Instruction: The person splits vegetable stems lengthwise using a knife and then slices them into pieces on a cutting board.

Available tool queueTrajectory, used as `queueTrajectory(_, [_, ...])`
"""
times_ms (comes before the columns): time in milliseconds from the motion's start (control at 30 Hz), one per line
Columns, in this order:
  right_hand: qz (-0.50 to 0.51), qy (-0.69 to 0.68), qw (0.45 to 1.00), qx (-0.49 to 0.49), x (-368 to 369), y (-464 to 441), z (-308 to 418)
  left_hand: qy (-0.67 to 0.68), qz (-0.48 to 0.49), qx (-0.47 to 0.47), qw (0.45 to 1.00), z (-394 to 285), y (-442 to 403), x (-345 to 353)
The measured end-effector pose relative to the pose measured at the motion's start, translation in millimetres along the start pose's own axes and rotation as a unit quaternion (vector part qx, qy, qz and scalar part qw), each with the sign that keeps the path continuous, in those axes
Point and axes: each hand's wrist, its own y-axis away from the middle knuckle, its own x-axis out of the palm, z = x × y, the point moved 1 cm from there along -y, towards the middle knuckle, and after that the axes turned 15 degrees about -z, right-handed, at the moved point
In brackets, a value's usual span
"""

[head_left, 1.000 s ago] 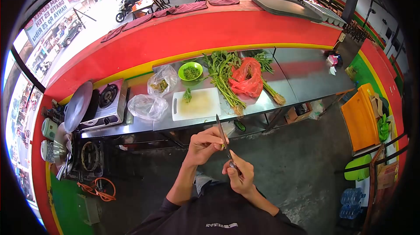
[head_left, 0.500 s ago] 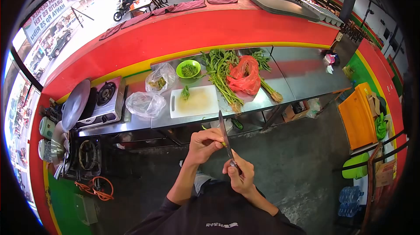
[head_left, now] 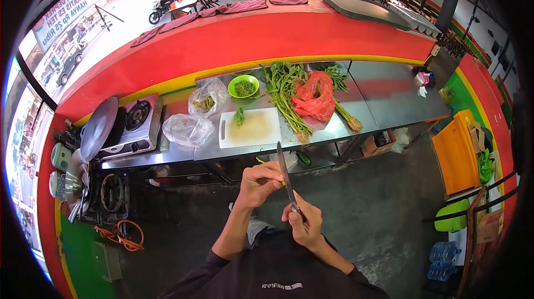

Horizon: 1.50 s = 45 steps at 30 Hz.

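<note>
My right hand (head_left: 306, 222) is wrapped round the handle of a knife (head_left: 286, 172), its blade pointing up and away from me. Pinched in the fingers of my left hand (head_left: 260, 186) is a thin green vegetable stalk (head_left: 283, 183), mostly hidden by the fingers and the blade. The blade crosses right beside my left fingertips; whether it touches the stalk I cannot tell. Beyond the hands, a white cutting board (head_left: 255, 132) lies on the steel counter with a green leafy sprig (head_left: 239, 116) on it. A green bowl (head_left: 257, 83) behind the board holds chopped greens.
Bundles of leafy greens (head_left: 283, 90) and a red plastic bag (head_left: 313, 99) lie right of the board. Clear plastic bags (head_left: 188, 131) sit left of it, then a gas stove (head_left: 146, 135) with a large pan lid (head_left: 100, 127). A red wall (head_left: 250, 40) runs behind the counter.
The view has shifted slightly, so the counter and its things appear a little further right. Both hands keep nearly the same pose, still holding the knife and the stalk.
</note>
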Motion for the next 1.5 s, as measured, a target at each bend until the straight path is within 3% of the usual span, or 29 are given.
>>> queueTrajectory(867, [0.018, 0.018, 1.0, 0.004, -4, 1, -21, 0.076, 0.009, 0.025, 0.997, 9, -13, -7])
queueTrajectory(967, [0.007, 0.009, 1.0, 0.015, -4, -2, -19, 0.042, -0.006, 0.002, 0.999, 5, -12, -2])
queueTrajectory(1033, [-0.001, 0.005, 1.0, 0.021, -4, -2, -18, -0.034, -0.062, -0.066, 0.995, 1, -12, 6])
queueTrajectory(1500, [-0.007, 0.001, 0.998, 0.063, -8, -6, -16, -0.044, 0.006, -0.046, 0.998, 10, -13, -4])
